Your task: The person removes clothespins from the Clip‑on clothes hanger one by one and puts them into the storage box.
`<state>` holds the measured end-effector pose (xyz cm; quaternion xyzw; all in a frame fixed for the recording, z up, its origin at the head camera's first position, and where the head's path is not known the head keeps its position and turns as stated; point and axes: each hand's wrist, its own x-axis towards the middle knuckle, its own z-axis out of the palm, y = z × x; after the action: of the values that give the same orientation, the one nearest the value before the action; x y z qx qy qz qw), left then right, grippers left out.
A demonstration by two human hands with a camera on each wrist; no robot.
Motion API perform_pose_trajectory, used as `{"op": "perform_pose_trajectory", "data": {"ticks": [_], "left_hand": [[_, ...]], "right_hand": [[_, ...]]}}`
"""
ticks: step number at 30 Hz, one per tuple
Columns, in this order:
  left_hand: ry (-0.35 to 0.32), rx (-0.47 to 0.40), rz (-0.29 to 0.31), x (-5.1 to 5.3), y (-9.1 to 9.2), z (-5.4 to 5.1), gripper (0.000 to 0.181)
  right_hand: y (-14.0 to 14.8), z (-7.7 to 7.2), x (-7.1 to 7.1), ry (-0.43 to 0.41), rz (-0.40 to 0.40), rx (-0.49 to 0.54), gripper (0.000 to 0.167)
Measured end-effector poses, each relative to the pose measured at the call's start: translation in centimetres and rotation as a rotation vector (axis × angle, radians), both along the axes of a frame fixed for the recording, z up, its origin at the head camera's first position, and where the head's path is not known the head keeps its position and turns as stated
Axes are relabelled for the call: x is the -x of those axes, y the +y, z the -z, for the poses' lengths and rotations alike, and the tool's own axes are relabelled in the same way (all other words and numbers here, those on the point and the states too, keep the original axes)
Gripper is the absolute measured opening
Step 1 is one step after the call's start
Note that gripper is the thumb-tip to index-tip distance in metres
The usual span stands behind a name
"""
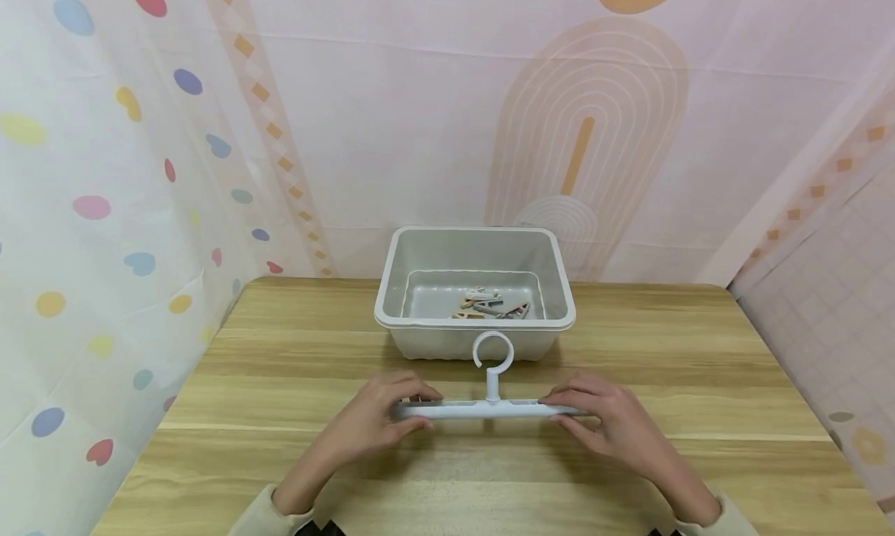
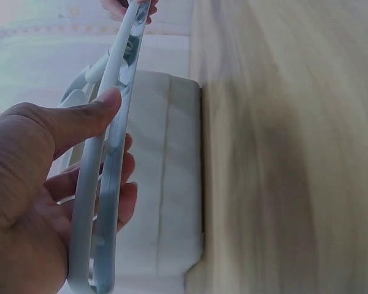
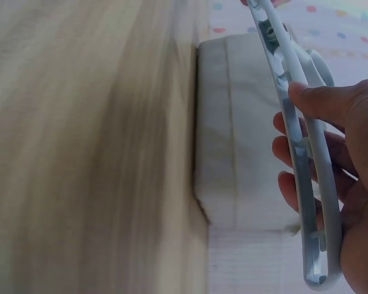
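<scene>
A pale blue-white plastic hanger (image 1: 492, 408) is held level above the table, its round hook (image 1: 493, 351) pointing up and away. My left hand (image 1: 381, 415) grips its left end, thumb on the near side and fingers on the far side. On the opposite end, my right hand (image 1: 607, 418) holds it the same way. Both wrist views show the thumb and fingers around the hanger's slotted bar (image 2: 115, 153). Just beyond the hook stands a light grey plastic bin (image 1: 475, 342).
Several small clothespins (image 1: 489, 307), grey, tan and white, lie inside the bin. The bin stands at the back of the wooden table (image 1: 294, 365), against a patterned curtain (image 1: 391, 132). More curtain hangs along the left and right sides.
</scene>
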<state>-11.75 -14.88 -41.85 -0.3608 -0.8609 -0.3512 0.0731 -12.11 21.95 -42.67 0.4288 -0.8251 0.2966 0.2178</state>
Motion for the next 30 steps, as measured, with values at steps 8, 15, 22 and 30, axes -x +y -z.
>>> {"op": "perform_pose_trajectory", "data": {"ticks": [8, 15, 22, 30], "left_hand": [[0.025, -0.087, 0.051, -0.5, -0.1, 1.4, 0.027], [-0.037, -0.076, 0.067, -0.9, -0.1, 2.4, 0.024], [-0.125, -0.062, 0.08, -1.1, -0.3, 2.9, 0.022], [-0.238, -0.03, 0.068, -0.9, -0.4, 3.1, 0.018]], "right_hand": [[0.5, 1.3, -0.5, -0.104, 0.012, 0.025, 0.036], [0.7, 2.8, -1.0, -0.234, -0.01, 0.023, 0.027], [0.6, 3.8, -1.3, -0.347, -0.048, 0.064, 0.023], [0.6, 4.3, -1.3, -0.429, -0.018, 0.037, 0.018]]}}
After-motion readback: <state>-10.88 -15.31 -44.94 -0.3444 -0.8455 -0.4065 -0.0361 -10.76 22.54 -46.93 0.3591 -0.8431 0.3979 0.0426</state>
